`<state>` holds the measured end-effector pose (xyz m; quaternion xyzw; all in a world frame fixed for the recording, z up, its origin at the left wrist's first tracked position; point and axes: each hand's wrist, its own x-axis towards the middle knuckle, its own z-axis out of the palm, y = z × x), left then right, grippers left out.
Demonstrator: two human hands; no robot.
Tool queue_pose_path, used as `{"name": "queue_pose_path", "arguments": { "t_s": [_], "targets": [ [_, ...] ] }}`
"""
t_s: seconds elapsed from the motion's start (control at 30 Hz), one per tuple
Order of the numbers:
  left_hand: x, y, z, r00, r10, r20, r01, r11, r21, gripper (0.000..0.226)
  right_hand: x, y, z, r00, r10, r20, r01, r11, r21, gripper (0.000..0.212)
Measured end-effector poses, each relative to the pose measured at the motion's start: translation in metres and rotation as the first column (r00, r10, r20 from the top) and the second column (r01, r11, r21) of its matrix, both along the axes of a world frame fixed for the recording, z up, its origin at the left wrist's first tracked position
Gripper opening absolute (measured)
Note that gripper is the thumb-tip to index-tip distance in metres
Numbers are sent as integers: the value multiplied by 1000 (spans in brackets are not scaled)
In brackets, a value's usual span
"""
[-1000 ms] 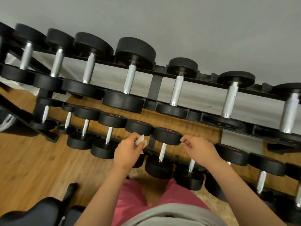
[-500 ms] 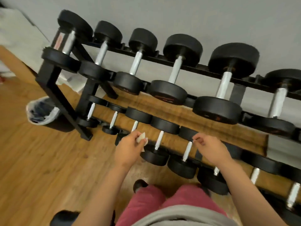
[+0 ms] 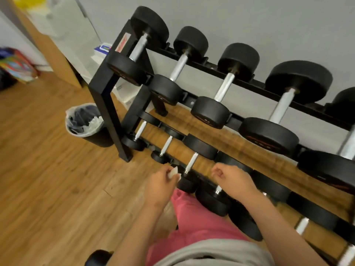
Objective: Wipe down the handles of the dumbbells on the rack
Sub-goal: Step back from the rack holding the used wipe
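A: Grip?
B: Left hand (image 3: 160,186) pinching small white wipe (image 3: 173,172) btw thumb & fingers, just short of lower-tier handle (image 3: 191,163), not touching. Right hand (image 3: 233,179) curled, nothing seen in it, over next dumbbell (image 3: 211,201) along.
A: Handling?
B: Wipe soft, light, prob. damp; wraps round a bar easily. Handles stiff bare metal, likely some drag. Heavy stuff, so no lifting, left seated in rack (image 3: 107,96).
A: Where to hold?
B: Wrap wipe round mid-bar, slide end to end btw the black heads. Top-tier handles (image 3: 223,87) well apart from hands, up near wall. Lined bin (image 3: 84,121) beside rack's end post.
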<state>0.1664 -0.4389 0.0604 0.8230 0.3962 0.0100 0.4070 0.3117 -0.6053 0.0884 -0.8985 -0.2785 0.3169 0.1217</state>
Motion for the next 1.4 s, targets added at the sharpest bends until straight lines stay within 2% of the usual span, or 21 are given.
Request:
{"name": "queue_pose_path", "arguments": {
  "t_s": [0.1,0.17,0.27,0.4,0.6,0.93,1.1,1.23,1.4],
  "targets": [
    [16,67,5,999,42,20,-44,996,80,13,19,49,-3,999,48,-8,-47,999,23,20],
    [27,106,10,999,16,28,-19,993,118,16,32,84,-3,997,80,-23,-79,996,40,20],
    [37,152,22,999,-2,48,-2,996,93,14,44,134,5,992,118,-54,-114,991,73,20],
    [32,191,31,995,54,88,-63,993,96,16,56,194,16,979,200,-49,-196,978,71,22],
    [2,239,14,990,133,38,-133,991,7,13,54,269,18,964,264,-43,-260,963,75,19],
    [-58,440,18,992,54,113,-55,998,8,17,-25,452,-3,989,145,-11,-144,989,43,19],
    [-121,558,20,983,167,74,-173,981,87,17,-74,553,5,994,103,-33,-101,993,59,20],
    [-124,619,20,977,182,112,-195,973,121,28,-89,604,9,996,91,-6,-90,994,64,18],
    [-104,661,14,953,256,164,-264,964,29,35,-87,644,5,997,80,24,-81,994,71,16]
  ]
}}
